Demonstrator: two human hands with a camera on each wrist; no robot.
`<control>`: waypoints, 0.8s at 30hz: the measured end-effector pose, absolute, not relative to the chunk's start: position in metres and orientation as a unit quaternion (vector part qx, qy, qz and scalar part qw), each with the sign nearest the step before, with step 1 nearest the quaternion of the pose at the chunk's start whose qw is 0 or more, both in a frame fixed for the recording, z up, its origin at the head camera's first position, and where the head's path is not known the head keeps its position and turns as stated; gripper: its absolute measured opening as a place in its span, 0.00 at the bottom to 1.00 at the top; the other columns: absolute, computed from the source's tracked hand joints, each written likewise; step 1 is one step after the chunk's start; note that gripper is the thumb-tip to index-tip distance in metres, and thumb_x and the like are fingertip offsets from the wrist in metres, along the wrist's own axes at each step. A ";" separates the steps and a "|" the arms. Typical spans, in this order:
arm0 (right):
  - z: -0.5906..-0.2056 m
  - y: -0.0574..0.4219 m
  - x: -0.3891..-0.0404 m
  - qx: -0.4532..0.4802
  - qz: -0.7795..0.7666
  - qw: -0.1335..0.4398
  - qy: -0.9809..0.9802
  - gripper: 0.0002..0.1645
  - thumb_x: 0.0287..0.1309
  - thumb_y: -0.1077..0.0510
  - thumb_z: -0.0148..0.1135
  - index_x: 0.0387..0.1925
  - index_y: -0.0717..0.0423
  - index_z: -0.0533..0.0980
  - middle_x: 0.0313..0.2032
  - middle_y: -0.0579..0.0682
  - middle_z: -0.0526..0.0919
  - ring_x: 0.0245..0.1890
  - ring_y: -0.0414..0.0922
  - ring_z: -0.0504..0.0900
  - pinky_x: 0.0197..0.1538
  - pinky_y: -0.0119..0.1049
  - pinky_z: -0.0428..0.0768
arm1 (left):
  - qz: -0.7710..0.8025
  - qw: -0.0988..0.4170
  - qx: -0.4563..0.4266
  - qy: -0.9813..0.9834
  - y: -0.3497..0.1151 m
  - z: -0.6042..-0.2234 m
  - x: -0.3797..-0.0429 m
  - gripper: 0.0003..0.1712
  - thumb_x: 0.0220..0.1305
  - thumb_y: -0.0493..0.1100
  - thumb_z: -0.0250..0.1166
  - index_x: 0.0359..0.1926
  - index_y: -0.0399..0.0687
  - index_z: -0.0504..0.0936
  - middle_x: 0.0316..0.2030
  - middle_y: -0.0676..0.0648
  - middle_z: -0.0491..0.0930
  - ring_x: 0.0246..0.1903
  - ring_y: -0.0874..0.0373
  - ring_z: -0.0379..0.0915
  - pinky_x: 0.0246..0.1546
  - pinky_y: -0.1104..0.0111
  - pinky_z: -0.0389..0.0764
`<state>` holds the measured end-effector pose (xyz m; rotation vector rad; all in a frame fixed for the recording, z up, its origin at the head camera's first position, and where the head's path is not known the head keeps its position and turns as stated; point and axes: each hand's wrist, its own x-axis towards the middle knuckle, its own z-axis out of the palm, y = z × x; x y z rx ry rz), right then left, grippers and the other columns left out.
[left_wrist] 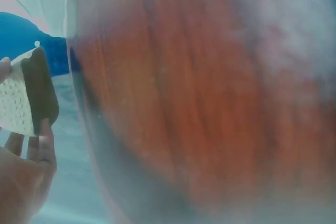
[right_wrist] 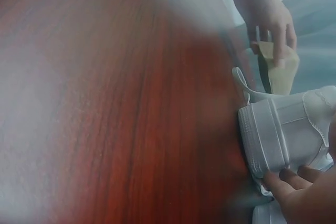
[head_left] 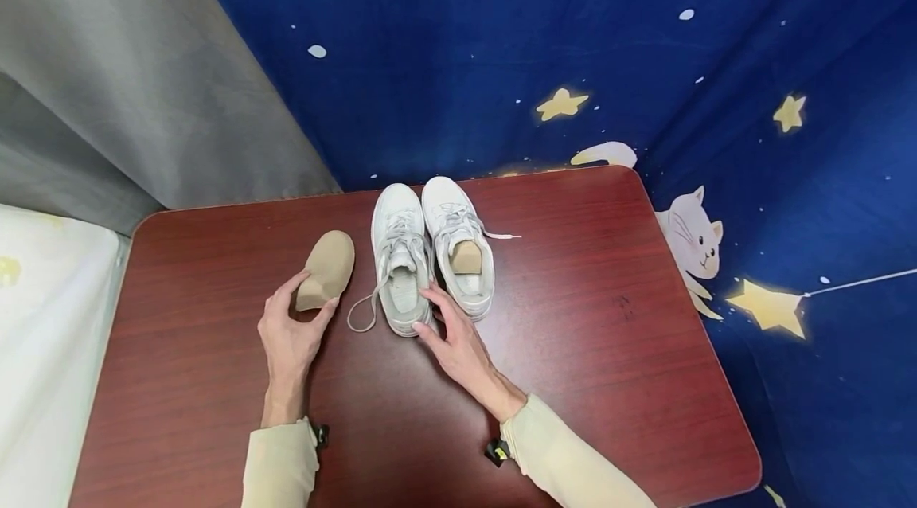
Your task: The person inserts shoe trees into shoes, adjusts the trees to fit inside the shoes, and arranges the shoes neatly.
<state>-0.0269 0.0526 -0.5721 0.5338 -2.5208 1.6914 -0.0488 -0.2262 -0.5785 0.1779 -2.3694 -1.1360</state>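
Observation:
My left hand (head_left: 290, 337) holds a tan toe-shaped shoe filler (head_left: 331, 265) between thumb and fingers, left of the shoes. One side of this filler (left_wrist: 14, 103) is dotted with small dimples in the left wrist view. My right hand (head_left: 462, 353) grips the heel end of the left white sneaker (head_left: 396, 205), thumb at the back and fingers on its right side. That sneaker's grey insole shows, and its laces hang loose. Close against it stands the right white sneaker (head_left: 442, 193), with another tan filler (head_left: 466, 258) inside. In the right wrist view, fingers (right_wrist: 283, 184) touch the sneaker's side.
Both sneakers stand toes-away near the far edge of a reddish-brown table (head_left: 573, 317). Behind it hangs a blue star-patterned curtain (head_left: 444, 54), with a grey curtain (head_left: 143, 54) at the left. A loose lace (head_left: 361, 325) trails beside the left sneaker.

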 end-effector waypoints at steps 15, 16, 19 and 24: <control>-0.574 0.045 -0.028 0.150 0.524 0.065 -0.836 0.28 0.69 0.47 0.59 0.65 0.54 0.71 0.69 0.52 0.70 0.70 0.48 0.66 0.69 0.42 0.64 | -0.441 0.285 0.032 -0.850 -0.223 -0.568 -0.048 0.36 0.42 0.40 0.79 0.58 0.56 0.84 0.47 0.45 0.84 0.45 0.49 0.75 0.49 0.77 0.67; -0.574 0.045 -0.028 0.149 0.524 0.064 -0.836 0.28 0.68 0.47 0.59 0.65 0.53 0.70 0.69 0.52 0.70 0.70 0.48 0.66 0.69 0.42 0.64 | -0.444 0.285 0.031 -0.849 -0.223 -0.567 -0.048 0.36 0.42 0.40 0.79 0.58 0.56 0.84 0.46 0.44 0.84 0.45 0.51 0.76 0.49 0.77 0.67; -0.573 0.045 -0.028 0.147 0.529 0.060 -0.834 0.29 0.67 0.48 0.61 0.66 0.52 0.69 0.69 0.52 0.70 0.71 0.47 0.65 0.70 0.43 0.63 | -0.455 0.286 0.030 -0.843 -0.220 -0.566 -0.047 0.36 0.42 0.38 0.79 0.58 0.56 0.84 0.44 0.44 0.83 0.44 0.55 0.76 0.49 0.78 0.68; -0.573 0.044 -0.027 0.141 0.538 0.055 -0.829 0.31 0.66 0.50 0.62 0.67 0.53 0.69 0.69 0.52 0.70 0.71 0.46 0.65 0.69 0.42 0.63 | -0.461 0.289 0.030 -0.838 -0.215 -0.563 -0.045 0.36 0.41 0.38 0.79 0.57 0.55 0.85 0.42 0.44 0.82 0.43 0.58 0.76 0.48 0.78 0.68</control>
